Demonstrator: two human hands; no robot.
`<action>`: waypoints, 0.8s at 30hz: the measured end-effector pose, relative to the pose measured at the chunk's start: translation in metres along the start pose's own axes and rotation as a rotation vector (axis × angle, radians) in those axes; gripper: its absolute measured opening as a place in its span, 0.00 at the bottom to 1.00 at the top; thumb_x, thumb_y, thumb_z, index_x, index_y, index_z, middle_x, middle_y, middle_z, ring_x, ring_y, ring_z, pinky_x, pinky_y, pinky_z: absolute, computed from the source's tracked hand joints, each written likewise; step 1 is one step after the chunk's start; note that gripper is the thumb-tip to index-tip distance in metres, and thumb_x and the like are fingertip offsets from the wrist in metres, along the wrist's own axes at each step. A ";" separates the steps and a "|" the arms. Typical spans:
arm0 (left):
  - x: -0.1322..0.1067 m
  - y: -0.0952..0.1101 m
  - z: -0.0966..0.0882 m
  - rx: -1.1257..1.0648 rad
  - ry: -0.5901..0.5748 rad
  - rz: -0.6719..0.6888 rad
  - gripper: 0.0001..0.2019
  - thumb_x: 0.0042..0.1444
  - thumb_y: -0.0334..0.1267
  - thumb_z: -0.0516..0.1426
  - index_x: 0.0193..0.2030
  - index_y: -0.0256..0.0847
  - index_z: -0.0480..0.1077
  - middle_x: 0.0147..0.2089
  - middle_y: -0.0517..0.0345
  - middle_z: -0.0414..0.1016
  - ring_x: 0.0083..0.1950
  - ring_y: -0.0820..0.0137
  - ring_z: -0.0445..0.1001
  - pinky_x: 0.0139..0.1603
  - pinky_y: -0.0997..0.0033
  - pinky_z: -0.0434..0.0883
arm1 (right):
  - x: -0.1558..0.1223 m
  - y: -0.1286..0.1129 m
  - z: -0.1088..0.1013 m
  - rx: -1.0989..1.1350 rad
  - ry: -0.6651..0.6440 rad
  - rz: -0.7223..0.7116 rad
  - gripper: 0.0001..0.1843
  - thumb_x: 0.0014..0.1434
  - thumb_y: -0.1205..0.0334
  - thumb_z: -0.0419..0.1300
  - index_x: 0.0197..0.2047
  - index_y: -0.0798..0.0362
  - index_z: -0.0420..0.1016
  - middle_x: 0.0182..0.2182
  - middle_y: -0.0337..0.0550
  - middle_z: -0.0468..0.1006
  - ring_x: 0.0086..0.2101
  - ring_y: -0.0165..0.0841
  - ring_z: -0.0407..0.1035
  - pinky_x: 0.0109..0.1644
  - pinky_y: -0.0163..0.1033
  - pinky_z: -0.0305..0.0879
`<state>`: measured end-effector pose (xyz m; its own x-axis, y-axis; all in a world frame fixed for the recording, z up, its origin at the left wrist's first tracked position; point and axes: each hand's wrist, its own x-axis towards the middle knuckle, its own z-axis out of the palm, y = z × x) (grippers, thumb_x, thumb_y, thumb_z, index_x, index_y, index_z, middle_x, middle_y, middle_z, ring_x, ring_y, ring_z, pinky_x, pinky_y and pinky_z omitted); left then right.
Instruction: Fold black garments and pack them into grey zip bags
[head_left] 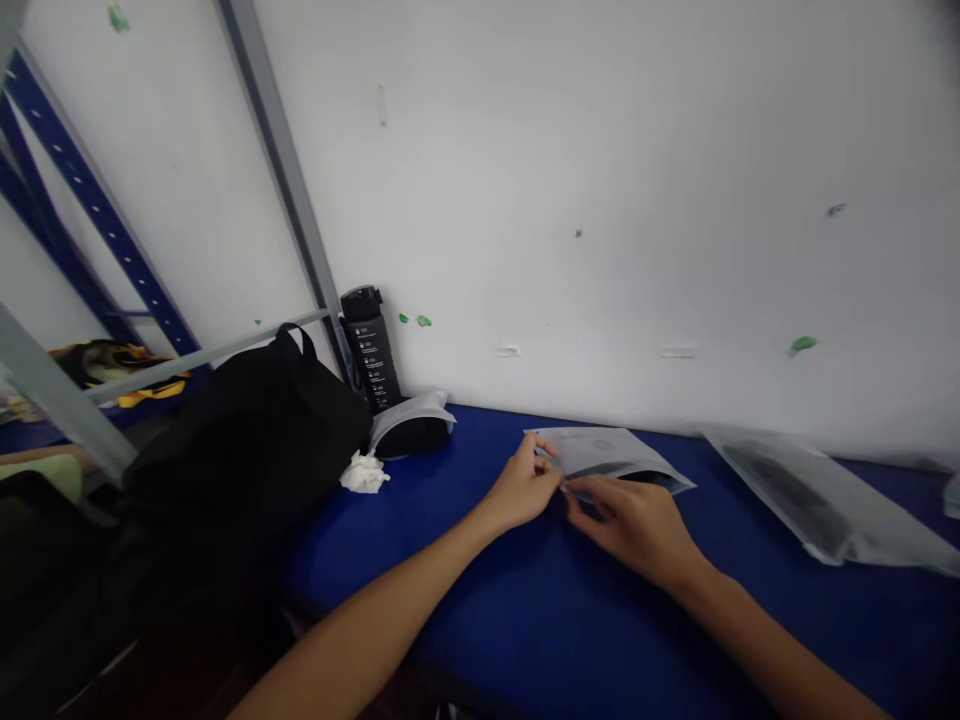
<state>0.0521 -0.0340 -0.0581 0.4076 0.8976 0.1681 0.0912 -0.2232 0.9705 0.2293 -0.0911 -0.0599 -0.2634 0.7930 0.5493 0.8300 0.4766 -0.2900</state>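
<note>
A frosted plastic pouch point(607, 450) lies on the blue table near the wall, its near edge gaping with something dark inside. My left hand point(525, 480) is closed at the pouch's left corner, fingers pinching its edge. Right beside it, my right hand point(626, 515) has thumb and forefinger pinched together at the same edge, and the fingertips of both hands nearly meet. The exact grip of the right fingertips is partly hidden. Farther right rests a second frosted pouch point(832, 500) with a dark item showing through.
At left, a black bag point(255, 450) stands by a metal frame post point(289, 160). Behind it is a black bottle point(371, 350). A third pouch point(412, 425) with dark contents and a crumpled tissue point(364, 473) sit on the blue table point(480, 620). A person's arm point(45, 465) shows at far left.
</note>
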 end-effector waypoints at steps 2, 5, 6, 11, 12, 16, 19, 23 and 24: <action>0.002 0.000 0.000 -0.031 0.030 0.006 0.15 0.56 0.30 0.60 0.47 0.45 0.60 0.26 0.72 0.65 0.25 0.76 0.63 0.30 0.76 0.60 | 0.003 0.002 -0.001 -0.080 0.022 -0.003 0.12 0.63 0.57 0.58 0.37 0.48 0.84 0.24 0.41 0.82 0.25 0.34 0.73 0.34 0.37 0.58; 0.006 0.005 -0.003 -0.090 0.106 -0.047 0.17 0.54 0.33 0.60 0.46 0.46 0.57 0.25 0.74 0.62 0.22 0.78 0.60 0.26 0.78 0.56 | 0.008 0.011 -0.007 -0.176 0.061 0.028 0.10 0.61 0.60 0.60 0.33 0.47 0.83 0.26 0.40 0.83 0.27 0.35 0.73 0.34 0.37 0.56; 0.008 0.008 -0.005 -0.108 0.126 -0.081 0.18 0.53 0.34 0.60 0.47 0.47 0.56 0.25 0.75 0.61 0.22 0.78 0.61 0.25 0.79 0.55 | 0.009 0.014 -0.011 -0.199 0.064 0.055 0.09 0.61 0.60 0.60 0.33 0.46 0.83 0.27 0.40 0.83 0.28 0.35 0.74 0.34 0.37 0.55; 0.022 0.010 -0.029 -0.104 0.256 -0.092 0.19 0.51 0.38 0.59 0.45 0.48 0.53 0.24 0.77 0.58 0.20 0.79 0.58 0.24 0.81 0.50 | 0.015 0.042 -0.033 -0.262 0.047 0.242 0.08 0.59 0.60 0.61 0.35 0.47 0.84 0.31 0.39 0.85 0.31 0.34 0.75 0.35 0.37 0.54; 0.025 0.008 -0.035 -0.083 0.279 -0.074 0.18 0.51 0.38 0.59 0.44 0.48 0.53 0.24 0.78 0.57 0.20 0.79 0.58 0.24 0.80 0.50 | 0.016 0.048 -0.037 -0.279 0.048 0.270 0.08 0.58 0.61 0.61 0.35 0.48 0.83 0.31 0.40 0.85 0.32 0.34 0.75 0.35 0.37 0.54; 0.031 -0.001 -0.050 0.086 0.317 0.003 0.15 0.53 0.38 0.57 0.44 0.48 0.54 0.23 0.76 0.59 0.21 0.76 0.59 0.26 0.77 0.55 | 0.016 0.062 -0.049 -0.313 0.067 0.336 0.05 0.55 0.62 0.63 0.31 0.50 0.82 0.29 0.40 0.83 0.31 0.34 0.74 0.34 0.37 0.54; 0.027 -0.002 -0.055 0.364 0.308 0.107 0.12 0.55 0.37 0.56 0.45 0.47 0.58 0.23 0.74 0.63 0.25 0.72 0.66 0.33 0.73 0.63 | 0.011 0.061 -0.053 -0.089 -0.030 0.307 0.03 0.50 0.62 0.67 0.27 0.51 0.81 0.23 0.38 0.78 0.27 0.31 0.70 0.32 0.35 0.55; 0.024 -0.002 -0.056 0.525 0.352 0.117 0.14 0.59 0.38 0.55 0.52 0.46 0.59 0.30 0.68 0.71 0.29 0.67 0.73 0.39 0.67 0.67 | 0.008 0.051 -0.053 0.480 -0.247 0.278 0.18 0.55 0.49 0.69 0.23 0.53 0.78 0.17 0.34 0.68 0.21 0.28 0.60 0.27 0.35 0.55; 0.024 -0.002 -0.055 0.542 0.347 0.122 0.15 0.61 0.39 0.55 0.54 0.46 0.60 0.32 0.66 0.74 0.30 0.66 0.74 0.39 0.66 0.68 | 0.008 0.048 -0.052 0.508 -0.186 0.287 0.20 0.57 0.46 0.68 0.23 0.53 0.78 0.18 0.35 0.68 0.22 0.28 0.60 0.28 0.35 0.57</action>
<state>0.0111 0.0087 -0.0469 0.1357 0.9039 0.4057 0.5450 -0.4101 0.7313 0.2920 -0.0814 -0.0288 -0.1838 0.9477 0.2610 0.5540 0.3192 -0.7689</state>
